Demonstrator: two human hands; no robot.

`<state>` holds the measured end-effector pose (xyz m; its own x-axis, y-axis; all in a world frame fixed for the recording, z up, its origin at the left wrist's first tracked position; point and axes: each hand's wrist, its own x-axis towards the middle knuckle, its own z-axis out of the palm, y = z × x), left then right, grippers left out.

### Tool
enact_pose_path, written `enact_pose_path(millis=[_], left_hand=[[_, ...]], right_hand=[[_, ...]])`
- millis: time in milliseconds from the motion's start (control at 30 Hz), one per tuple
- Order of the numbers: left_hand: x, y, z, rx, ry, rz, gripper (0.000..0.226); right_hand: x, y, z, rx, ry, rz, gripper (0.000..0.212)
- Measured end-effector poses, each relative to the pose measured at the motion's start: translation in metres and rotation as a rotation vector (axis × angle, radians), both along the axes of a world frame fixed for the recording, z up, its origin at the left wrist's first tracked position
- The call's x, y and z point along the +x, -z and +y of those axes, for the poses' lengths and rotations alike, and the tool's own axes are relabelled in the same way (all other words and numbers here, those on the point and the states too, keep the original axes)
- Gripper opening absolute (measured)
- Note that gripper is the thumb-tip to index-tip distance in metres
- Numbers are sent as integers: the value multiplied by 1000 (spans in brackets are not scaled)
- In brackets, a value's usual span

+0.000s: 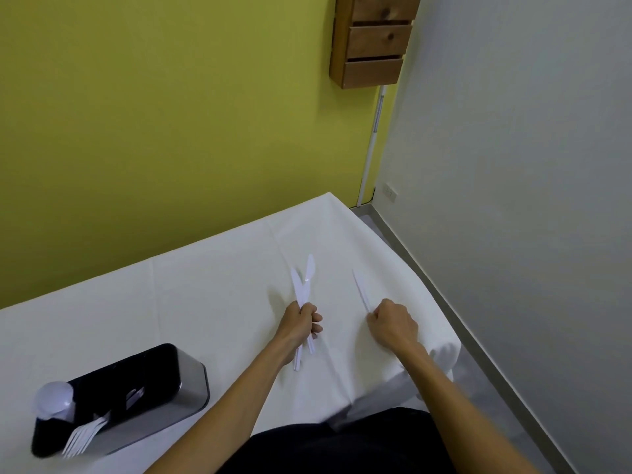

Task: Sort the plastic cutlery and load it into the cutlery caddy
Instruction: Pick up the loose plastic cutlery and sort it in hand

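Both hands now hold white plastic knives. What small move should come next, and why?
Probably pass the single knife from the right hand into the left hand, which already grips a bunch of knives. No loose cutlery shows on the white cloth, and the caddy, already holding forks and spoons, stands on the left.

Legible markings: none.
No text, label, brand, number or sign can be read on any surface shown.
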<state>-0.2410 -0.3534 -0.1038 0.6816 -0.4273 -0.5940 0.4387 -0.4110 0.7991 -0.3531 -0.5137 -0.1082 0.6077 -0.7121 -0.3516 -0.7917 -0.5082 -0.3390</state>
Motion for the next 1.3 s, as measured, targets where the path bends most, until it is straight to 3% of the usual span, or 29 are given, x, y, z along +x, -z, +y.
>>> enact_pose_path(millis=[233, 467, 667, 767, 834, 934, 1000, 1167, 1234, 1300], left_hand=[[1, -5, -6, -67, -65, 72, 25], [2, -24, -15, -311, -176, 124, 29], [5, -35, -18, -311, -315, 49, 36], [11, -46, -14, -365, -409, 19, 35], [15, -55, -13, -395, -454, -42, 36], [12, -68, -18, -460, -471, -111, 36], [0, -74, -23, -471, -434, -141, 34], [-29, -75, -26, -430, -366, -187, 31], [-22, -76, -18, -391, -342, -212, 29], [-11, -77, -8, -366, -314, -226, 28]], right_hand=[[10, -23, 49, 154, -244, -206, 23], [13, -35, 64, 154, -225, -271, 24], [9, -41, 62, 273, -74, -400, 18], [5, -41, 65, 455, 186, -548, 19], [6, -38, 69, 708, 427, -599, 31], [14, -40, 78, 1239, 777, -726, 54], [24, -48, 84, 1430, 893, -814, 68], [46, -59, 80, 1667, 966, -965, 74], [44, -59, 77, 1620, 878, -932, 77], [39, -62, 74, 1450, 766, -860, 76]])
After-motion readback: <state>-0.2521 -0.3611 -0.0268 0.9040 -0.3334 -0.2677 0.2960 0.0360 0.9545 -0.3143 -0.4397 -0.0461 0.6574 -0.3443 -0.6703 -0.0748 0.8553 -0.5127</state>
